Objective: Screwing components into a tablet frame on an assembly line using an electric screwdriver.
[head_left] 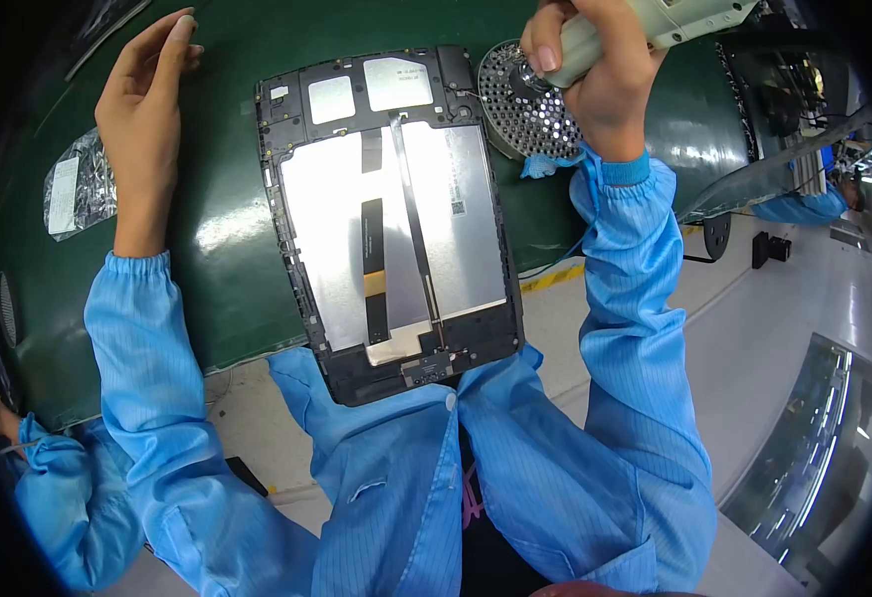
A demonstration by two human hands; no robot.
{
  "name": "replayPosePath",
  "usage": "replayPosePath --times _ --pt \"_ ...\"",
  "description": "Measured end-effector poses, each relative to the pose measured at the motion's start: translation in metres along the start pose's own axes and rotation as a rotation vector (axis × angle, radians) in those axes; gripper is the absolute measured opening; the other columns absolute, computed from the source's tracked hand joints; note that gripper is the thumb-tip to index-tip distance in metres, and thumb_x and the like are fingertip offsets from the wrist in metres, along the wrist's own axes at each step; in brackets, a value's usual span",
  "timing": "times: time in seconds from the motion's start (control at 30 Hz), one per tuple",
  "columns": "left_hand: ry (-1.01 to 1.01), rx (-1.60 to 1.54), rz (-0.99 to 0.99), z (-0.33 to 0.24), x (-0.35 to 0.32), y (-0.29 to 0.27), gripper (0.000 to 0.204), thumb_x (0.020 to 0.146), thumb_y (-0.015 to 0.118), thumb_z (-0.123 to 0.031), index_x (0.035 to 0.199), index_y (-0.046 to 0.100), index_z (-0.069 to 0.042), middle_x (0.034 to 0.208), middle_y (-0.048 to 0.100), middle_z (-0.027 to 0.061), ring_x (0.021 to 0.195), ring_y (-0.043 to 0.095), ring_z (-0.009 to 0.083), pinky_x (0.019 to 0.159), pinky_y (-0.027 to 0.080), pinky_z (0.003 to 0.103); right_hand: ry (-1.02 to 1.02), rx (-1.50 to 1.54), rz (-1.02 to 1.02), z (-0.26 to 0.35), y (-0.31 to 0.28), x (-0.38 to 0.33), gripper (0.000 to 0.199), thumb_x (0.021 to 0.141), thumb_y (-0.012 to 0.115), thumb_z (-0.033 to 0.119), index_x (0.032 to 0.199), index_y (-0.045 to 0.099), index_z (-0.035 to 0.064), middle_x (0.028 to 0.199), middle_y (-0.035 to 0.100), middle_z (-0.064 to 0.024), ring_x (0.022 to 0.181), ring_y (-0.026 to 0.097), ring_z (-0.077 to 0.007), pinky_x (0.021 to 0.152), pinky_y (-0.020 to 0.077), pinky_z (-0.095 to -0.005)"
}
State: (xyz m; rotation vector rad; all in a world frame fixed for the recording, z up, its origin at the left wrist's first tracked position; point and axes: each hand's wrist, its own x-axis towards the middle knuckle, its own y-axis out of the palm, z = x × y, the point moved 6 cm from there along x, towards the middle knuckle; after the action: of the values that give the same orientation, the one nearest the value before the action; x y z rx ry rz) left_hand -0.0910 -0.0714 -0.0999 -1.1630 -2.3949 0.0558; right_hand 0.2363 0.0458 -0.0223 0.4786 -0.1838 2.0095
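A tablet housing with its back off lies in front of me, overhanging the table's near edge. Its inside shows silvery metal plates, a black frame and a dark flat ribbon cable running lengthwise. My right hand is wrapped around a pale green electric screwdriver. The driver's front end is over a round metal screw tray full of small holes, right of the housing. My left hand hovers left of the housing, fingers loosely curled and apart from the thumb, with nothing visible in them.
A clear plastic bag with a white label lies on the green table mat at left. Someone's blue sleeve shows at lower left, another person's sleeve at far right. Yellow-black tape marks the floor.
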Motion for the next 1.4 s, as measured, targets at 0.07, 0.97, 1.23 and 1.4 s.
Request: replayPosePath --times 0.07,0.97,1.23,1.4 --pt "0.019 0.020 0.014 0.000 0.000 0.000 0.033 0.103 0.066 -0.022 0.129 0.068 -0.001 0.117 0.072 0.0076 0.102 0.067 0.0141 0.098 0.052 0.028 0.004 0.005 -0.016 0.000 0.001 0.000 0.020 0.096 0.059 0.013 0.094 0.061 -0.0072 0.065 0.060 -0.0112 0.043 0.052 -0.0148 0.045 0.0455 -0.0274" --pt "-0.061 -0.086 0.172 -0.019 -0.005 0.013 0.031 0.096 0.074 -0.025 0.119 0.077 -0.004 0.107 0.075 0.0035 0.090 0.062 0.0099 0.088 0.050 0.025 -0.035 -0.130 0.058 0.003 -0.001 -0.002 0.022 0.095 0.060 0.011 0.104 0.066 -0.0082 0.077 0.068 -0.0151 0.047 0.055 -0.0141 0.047 0.0464 -0.0265" --pt "-0.084 -0.080 0.302 -0.019 -0.006 0.016 0.029 0.096 0.074 -0.024 0.116 0.078 -0.004 0.106 0.076 0.0026 0.089 0.062 0.0093 0.084 0.049 0.024 -0.093 -0.095 -0.012 0.005 0.005 -0.003 0.023 0.094 0.060 0.011 0.106 0.066 -0.0079 0.084 0.070 -0.0180 0.048 0.056 -0.0146 0.048 0.0470 -0.0275" --pt "-0.114 -0.066 0.447 -0.022 -0.010 0.019 0.028 0.095 0.075 -0.025 0.115 0.078 -0.004 0.105 0.076 0.0029 0.087 0.062 0.0090 0.082 0.049 0.023 -0.024 -0.042 -0.097 0.012 0.007 -0.003 0.027 0.094 0.059 0.013 0.110 0.065 -0.0082 0.084 0.069 -0.0186 0.048 0.055 -0.0156 0.048 0.0469 -0.0279"
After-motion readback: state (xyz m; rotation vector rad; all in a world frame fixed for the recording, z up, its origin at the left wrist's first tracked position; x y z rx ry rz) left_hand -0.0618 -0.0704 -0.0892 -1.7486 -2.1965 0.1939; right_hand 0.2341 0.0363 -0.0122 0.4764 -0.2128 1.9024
